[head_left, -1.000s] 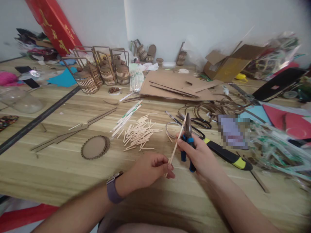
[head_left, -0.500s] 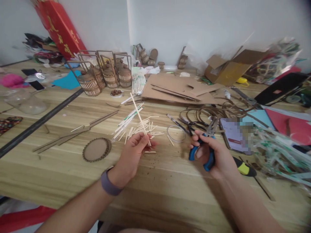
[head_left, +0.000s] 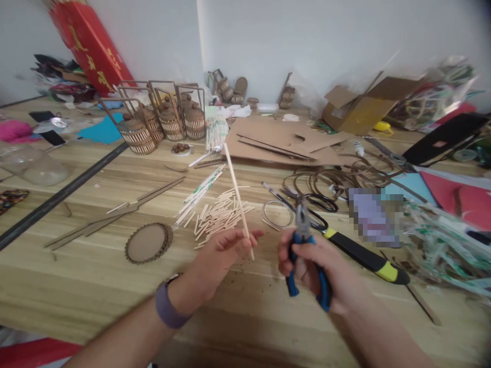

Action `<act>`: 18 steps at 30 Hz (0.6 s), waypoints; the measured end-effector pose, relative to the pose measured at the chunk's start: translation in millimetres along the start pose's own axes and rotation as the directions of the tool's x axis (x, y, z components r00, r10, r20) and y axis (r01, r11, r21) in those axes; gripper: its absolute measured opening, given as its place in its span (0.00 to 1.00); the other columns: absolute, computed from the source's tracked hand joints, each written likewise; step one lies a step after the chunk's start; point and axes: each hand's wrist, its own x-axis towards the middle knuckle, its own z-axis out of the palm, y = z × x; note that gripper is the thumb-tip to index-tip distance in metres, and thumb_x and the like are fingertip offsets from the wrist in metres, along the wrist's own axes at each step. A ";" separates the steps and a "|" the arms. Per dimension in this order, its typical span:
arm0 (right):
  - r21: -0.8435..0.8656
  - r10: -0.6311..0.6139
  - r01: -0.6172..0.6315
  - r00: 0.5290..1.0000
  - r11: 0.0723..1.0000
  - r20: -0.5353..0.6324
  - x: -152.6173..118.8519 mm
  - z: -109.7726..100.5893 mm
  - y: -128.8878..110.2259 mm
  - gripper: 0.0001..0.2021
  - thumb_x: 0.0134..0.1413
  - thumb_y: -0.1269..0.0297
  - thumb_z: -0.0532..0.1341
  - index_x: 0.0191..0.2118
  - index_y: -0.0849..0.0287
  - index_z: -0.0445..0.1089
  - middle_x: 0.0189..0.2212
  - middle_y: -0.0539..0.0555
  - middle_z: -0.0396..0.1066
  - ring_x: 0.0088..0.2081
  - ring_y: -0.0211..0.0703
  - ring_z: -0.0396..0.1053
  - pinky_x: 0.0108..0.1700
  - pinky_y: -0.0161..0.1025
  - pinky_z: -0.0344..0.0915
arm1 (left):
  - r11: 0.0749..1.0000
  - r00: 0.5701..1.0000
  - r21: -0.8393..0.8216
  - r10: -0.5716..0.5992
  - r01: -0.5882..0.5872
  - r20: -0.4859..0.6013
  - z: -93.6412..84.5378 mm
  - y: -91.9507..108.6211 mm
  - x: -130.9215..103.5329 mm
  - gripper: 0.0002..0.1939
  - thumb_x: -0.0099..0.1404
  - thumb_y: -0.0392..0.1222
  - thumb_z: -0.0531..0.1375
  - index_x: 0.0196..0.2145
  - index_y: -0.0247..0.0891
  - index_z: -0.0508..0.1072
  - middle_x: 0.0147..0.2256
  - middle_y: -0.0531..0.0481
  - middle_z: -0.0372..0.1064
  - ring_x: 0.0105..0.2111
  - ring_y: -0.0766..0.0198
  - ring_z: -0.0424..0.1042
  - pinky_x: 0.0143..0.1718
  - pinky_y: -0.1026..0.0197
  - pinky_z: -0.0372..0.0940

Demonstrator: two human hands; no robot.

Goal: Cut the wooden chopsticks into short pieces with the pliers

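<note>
My left hand [head_left: 226,258] pinches a thin pale wooden stick [head_left: 237,191] near its lower end; the stick points up and away. In my right hand [head_left: 312,263] is a pair of pliers [head_left: 303,225] with blue handles, which stand apart while the jaws point away from me. The stick and the pliers do not touch. Beyond my left hand lies a heap of short cut stick pieces [head_left: 217,214]. Longer sticks in green-printed paper sleeves [head_left: 203,186] rest just behind the heap. A round cardboard disc with a ridged rim [head_left: 148,244] lies to the left.
Small lidded baskets with tall handles [head_left: 140,138] stand at the back left. Cardboard sheets [head_left: 264,130] and an open box [head_left: 356,110] are behind. At right lie a black-and-yellow cutter [head_left: 364,255], black-handled scissors [head_left: 320,202], a phone [head_left: 370,220] and crumpled wrappers [head_left: 448,245].
The pliers have come left and nearer to me, showing more of the cutter. My left hand has shifted right and down, with the stick now tilted the other way, uncovering more of the heap.
</note>
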 end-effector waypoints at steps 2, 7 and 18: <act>-0.042 0.126 -0.123 0.988 0.992 0.092 -2.0 8.8 14.5 0.08 0.42 0.66 0.67 0.31 0.61 0.72 0.23 0.51 0.74 0.23 0.38 0.70 0.26 0.34 0.64 | 0.997 0.994 -0.045 -0.052 0.057 0.099 3.7 -2.4 -2.7 0.13 0.59 0.50 0.64 0.29 0.36 0.74 0.36 0.48 0.75 0.37 0.61 0.73 0.43 0.61 0.64; -0.054 0.276 -0.271 0.946 0.961 0.173 -2.3 21.1 38.4 0.08 0.41 0.70 0.65 0.31 0.61 0.69 0.24 0.50 0.73 0.23 0.37 0.69 0.26 0.34 0.64 | 0.969 0.959 -0.129 -0.179 0.211 0.219 8.0 -11.0 -5.3 0.17 0.58 0.54 0.64 0.29 0.35 0.71 0.19 0.56 0.63 0.16 0.69 0.66 0.20 0.66 0.61; -0.162 0.312 -0.286 0.936 0.944 0.161 -11.6 22.2 24.2 0.21 0.38 0.60 0.69 0.41 0.58 0.67 0.33 0.51 0.69 0.34 0.43 0.69 0.36 0.42 0.66 | 0.987 0.995 -0.127 -0.093 0.094 0.020 6.4 1.5 -3.4 0.15 0.56 0.51 0.67 0.29 0.36 0.75 0.36 0.48 0.75 0.24 0.68 0.68 0.28 0.64 0.64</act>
